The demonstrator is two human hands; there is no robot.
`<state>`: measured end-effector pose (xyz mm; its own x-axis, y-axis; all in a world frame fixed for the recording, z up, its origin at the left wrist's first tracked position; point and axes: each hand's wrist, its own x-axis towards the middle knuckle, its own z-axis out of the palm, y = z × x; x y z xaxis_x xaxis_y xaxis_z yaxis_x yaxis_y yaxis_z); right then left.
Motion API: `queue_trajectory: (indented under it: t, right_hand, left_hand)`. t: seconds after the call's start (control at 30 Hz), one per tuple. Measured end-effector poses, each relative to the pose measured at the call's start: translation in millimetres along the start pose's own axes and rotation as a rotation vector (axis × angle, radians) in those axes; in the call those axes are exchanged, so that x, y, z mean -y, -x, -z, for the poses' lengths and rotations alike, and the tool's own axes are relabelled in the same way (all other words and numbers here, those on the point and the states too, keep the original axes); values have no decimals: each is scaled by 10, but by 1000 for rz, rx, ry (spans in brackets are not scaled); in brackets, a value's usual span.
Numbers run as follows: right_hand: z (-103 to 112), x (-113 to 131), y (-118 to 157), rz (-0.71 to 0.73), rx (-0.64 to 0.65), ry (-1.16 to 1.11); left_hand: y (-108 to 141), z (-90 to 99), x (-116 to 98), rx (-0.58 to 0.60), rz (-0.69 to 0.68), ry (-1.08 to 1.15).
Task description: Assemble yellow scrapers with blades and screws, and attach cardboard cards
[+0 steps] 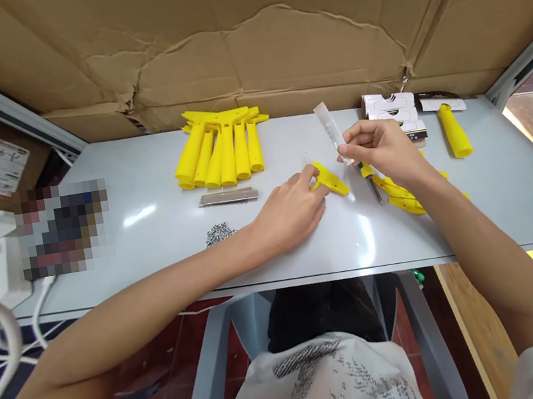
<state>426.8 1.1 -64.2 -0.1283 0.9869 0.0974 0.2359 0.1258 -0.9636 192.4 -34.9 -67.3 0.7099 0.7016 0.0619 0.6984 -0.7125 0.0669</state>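
My left hand [293,212] rests low over the table, its thumb and index finger closed on the end of a small yellow plastic piece [331,180]. To its right, my right hand [384,148] pinches a narrow clear plastic strip [328,123] that tilts up and away. Below the right fingers is a screwdriver [369,178] with a yellow and green handle, its tip pointing down. Whether the hand also grips it, I cannot tell. More yellow plastic parts [405,199] lie under the right wrist, partly hidden by it.
Several yellow T-shaped handles [223,149] lie at the back. Nearer are thin metal strips [228,197] and a pile of small screws [220,233]. Printed cards [391,107] and a yellow handle [455,132] lie back right. A cardboard wall [263,51] closes the table's [145,198] rear.
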Motion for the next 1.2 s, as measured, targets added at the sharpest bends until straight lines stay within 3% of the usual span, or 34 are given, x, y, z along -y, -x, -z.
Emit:
queue_trajectory:
  t: [0.13, 0.33, 0.4, 0.63, 0.97, 1.2]
  right_hand:
    - [69, 31, -2, -22, 6, 8]
    - [135, 67, 6, 22, 75, -62]
    - [101, 61, 17, 45, 99, -105]
    - [-78, 61, 70, 126, 81, -133]
    - [-264, -22, 94, 238, 11, -30]
    - [-478, -7, 196, 296, -14, 131]
  left_hand:
    - [-71, -77, 118, -79, -15, 133]
    - [-57, -5, 327, -504, -68, 158]
    - [-32, 45, 381, -576, -64, 156]
    - [61, 23, 487, -612, -22, 212]
    - [148, -42, 466, -662, -100, 265]
    - [147, -47, 380, -685, 38, 323]
